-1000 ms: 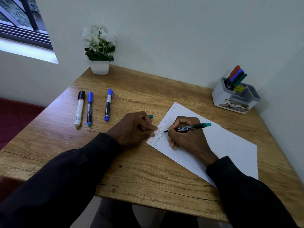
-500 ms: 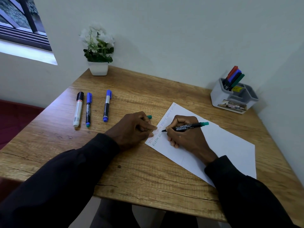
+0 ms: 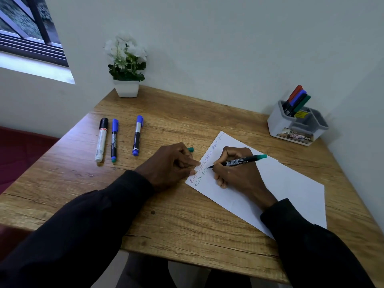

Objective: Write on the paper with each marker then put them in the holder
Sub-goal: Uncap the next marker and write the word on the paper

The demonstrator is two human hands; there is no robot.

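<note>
Wall point(image 3: 228, 48): plain white, meeting in a corner behind the holder.
Desk point(image 3: 176, 229): wood-grain top; its near edge is partly covered by two dark sleeves point(image 3: 83, 235), both cut off at the bottom of the frame.
Dark red surface point(image 3: 20, 159), left of the desk: cannot tell what it is.
Window point(image 3: 25, 34): upper left, cut off by the frame, dark bars, bright sill.
Paper point(image 3: 291, 194): white sheet lying at an angle on the right half of the desk, its near corner under the right sleeve. Rows of small handwriting in red, blue and green run along its left edge, partly covered and hard to read.
Plant point(image 3: 126, 65): white flowers in a white pot, back left, against the wall.
Holder point(image 3: 295, 125): grey, several compartments, back right corner; red, blue and green markers lean in its rear left compartment.
Left grip point(image 3: 172, 165): fingers curled round a green cap point(image 3: 190, 149), only its end showing; one fingertip presses the paper's edge.
Right grip point(image 3: 236, 173): rests on the paper, pinching the marker point(image 3: 239, 162), a black barrel with white print and a green end, tip touching the sheet beside the green row.
Loose markers, capped, side by side at left: white with a black cap point(image 3: 101, 140), two with blue caps point(image 3: 114, 140).
</note>
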